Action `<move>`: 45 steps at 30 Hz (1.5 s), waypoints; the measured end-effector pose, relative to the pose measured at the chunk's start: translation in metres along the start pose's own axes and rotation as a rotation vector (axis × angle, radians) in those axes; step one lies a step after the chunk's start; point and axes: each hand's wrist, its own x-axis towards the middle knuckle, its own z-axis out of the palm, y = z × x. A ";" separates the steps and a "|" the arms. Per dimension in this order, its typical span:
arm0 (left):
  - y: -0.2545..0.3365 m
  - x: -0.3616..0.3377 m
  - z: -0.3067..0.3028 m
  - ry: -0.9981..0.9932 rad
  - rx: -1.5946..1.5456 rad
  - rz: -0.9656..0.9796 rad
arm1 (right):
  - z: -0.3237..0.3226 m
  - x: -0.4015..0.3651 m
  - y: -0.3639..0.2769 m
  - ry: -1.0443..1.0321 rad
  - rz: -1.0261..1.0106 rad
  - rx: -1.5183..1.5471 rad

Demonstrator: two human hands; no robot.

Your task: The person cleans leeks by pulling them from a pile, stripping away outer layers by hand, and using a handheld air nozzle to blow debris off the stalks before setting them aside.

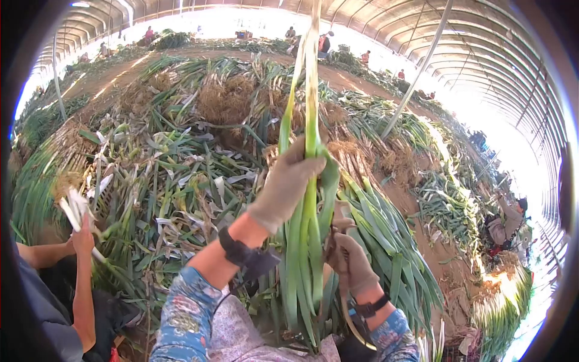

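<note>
My left hand [288,184], in a beige knitted glove, is closed around a long scallion [310,120] held up before me. Its pale end rises past the top of the view, and its broad green leaves [304,265] hang down toward my lap. Lower and to the right, my right hand [354,259], gloved too, is closed beside the leaves. A narrow brownish strip [345,295] runs down from its fingers and curves at the bottom; I cannot tell whether it is a withered leaf or a tool.
A bundle of scallions [386,223] lies right of my hands. Stripped leaves [181,181] are heaped ahead and left. At left, another person's hands [81,238] hold white-stemmed scallions [75,208]. A slanted metal pole [419,72] stands at right under the arched roof, with people working farther off.
</note>
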 end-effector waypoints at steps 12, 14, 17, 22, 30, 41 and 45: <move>-0.113 -0.025 0.021 0.062 -0.247 -0.488 | 0.047 -0.236 -0.033 0.469 -0.078 -0.352; -0.193 -0.057 -0.009 0.212 -0.172 -0.654 | 0.038 -0.231 -0.013 0.652 -0.216 -0.550; -0.270 -0.094 -0.052 0.348 -0.140 -0.734 | -0.012 -0.224 0.013 0.731 -0.253 -0.589; -0.271 -0.111 -0.075 0.085 0.090 -0.604 | -0.020 -0.200 0.052 0.464 -0.061 -0.827; -0.260 -0.124 -0.095 0.019 0.251 -0.708 | -0.023 -0.157 0.083 0.288 0.155 -1.184; -0.261 -0.123 -0.110 -0.026 0.236 -0.724 | -0.021 -0.064 0.077 0.227 0.306 -1.008; -0.255 -0.124 -0.110 -0.034 0.244 -0.717 | -0.015 -0.065 0.064 0.244 0.416 -0.938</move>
